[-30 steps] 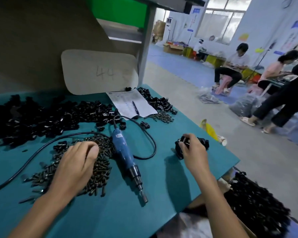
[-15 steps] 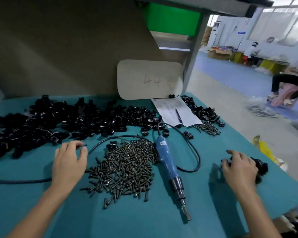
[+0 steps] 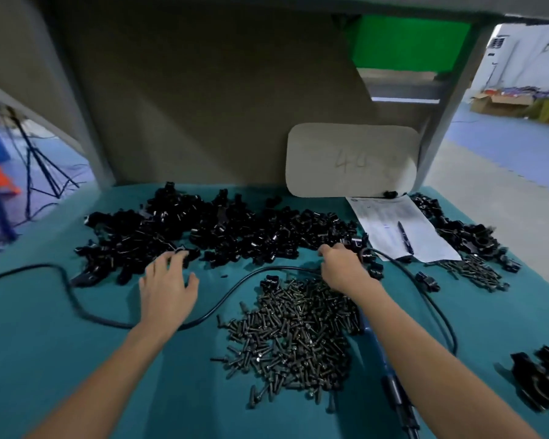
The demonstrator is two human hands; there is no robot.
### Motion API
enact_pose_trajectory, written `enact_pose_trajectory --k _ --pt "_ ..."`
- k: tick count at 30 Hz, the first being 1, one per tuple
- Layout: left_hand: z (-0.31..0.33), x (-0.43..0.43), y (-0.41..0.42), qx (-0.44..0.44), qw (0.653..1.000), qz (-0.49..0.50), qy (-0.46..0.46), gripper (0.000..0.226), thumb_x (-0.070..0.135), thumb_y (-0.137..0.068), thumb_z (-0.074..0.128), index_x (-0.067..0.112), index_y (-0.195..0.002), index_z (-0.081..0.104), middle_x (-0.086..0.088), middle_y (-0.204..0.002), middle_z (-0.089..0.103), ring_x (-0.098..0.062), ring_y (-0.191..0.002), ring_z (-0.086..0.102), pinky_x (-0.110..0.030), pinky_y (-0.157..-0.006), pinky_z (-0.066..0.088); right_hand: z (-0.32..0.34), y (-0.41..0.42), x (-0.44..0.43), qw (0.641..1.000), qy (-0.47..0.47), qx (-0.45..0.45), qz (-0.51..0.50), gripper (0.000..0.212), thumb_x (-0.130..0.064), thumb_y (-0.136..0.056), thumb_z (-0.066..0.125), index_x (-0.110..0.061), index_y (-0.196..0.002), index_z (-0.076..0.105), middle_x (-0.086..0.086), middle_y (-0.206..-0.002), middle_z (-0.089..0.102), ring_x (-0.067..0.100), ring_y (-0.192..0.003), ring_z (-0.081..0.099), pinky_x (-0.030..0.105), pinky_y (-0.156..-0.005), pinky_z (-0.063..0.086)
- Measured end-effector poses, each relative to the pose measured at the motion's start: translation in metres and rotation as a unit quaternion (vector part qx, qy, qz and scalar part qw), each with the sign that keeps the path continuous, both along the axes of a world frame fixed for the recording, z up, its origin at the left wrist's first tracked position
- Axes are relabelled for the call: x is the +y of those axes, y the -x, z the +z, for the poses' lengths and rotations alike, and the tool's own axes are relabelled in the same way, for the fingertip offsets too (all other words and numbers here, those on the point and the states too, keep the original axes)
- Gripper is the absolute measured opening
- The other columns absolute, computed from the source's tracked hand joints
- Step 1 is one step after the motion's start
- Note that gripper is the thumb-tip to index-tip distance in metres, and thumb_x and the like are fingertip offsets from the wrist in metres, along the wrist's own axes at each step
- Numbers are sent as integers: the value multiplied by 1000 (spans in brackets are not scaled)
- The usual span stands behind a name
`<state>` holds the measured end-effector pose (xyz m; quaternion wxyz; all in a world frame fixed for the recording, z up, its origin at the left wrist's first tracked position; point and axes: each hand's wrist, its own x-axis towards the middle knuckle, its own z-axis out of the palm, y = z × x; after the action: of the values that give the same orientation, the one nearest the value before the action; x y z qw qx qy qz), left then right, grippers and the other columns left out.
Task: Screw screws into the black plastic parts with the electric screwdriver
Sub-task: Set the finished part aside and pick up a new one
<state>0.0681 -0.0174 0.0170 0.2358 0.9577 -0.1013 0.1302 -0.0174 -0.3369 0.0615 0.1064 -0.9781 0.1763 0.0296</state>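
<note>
The black parts (image 3: 222, 236) lie in a long, loose heap across the far side of the worktop (image 3: 45, 369), and both grips are at its near edge. The left grip (image 3: 167, 289) is released: its fingers are spread and the tips rest on parts at the border of the heap. The right grip (image 3: 343, 267) has its fingers bent down into the parts, but its back hides them, so I cannot tell if it grasps a part or only touches one.

The parts look hooked into one another. I think that lifting one can pull its neighbours along, and these may drop onto the screws (image 3: 295, 331), which lie in a heap just in front of the right grip. The right forearm passes directly above this heap. A low pull back can sweep screws over the worktop, and such small round things roll easily.

The screwdriver (image 3: 395, 397) lies just beside the screws, partly hidden under the same forearm, with its tip towards the near edge. A push from the arm may roll it towards that edge. Its cable (image 3: 73, 299) curves under the left wrist, so a quick move of this arm may catch it and drag the tool through the screws.

Further right are a paper (image 3: 390, 217) with a pen (image 3: 404, 237). A few loose parts (image 3: 542, 381) sit apart near the right edge. If fresh parts fall among them, the two lots can get mixed.
</note>
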Motion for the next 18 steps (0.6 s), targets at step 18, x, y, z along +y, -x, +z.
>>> enact_pose_trajectory --k 18 --pt "-3 1 -46 8 985 -50 -164 43 30 -106 45 18 -147 40 -8 -132 53 -27 -120 45 -37 -102 36 3 8 12 824 -485 -237 -171 32 -5 -109 36 -11 -119 66 8 -114 64 22 -91 69 41 -90 58"
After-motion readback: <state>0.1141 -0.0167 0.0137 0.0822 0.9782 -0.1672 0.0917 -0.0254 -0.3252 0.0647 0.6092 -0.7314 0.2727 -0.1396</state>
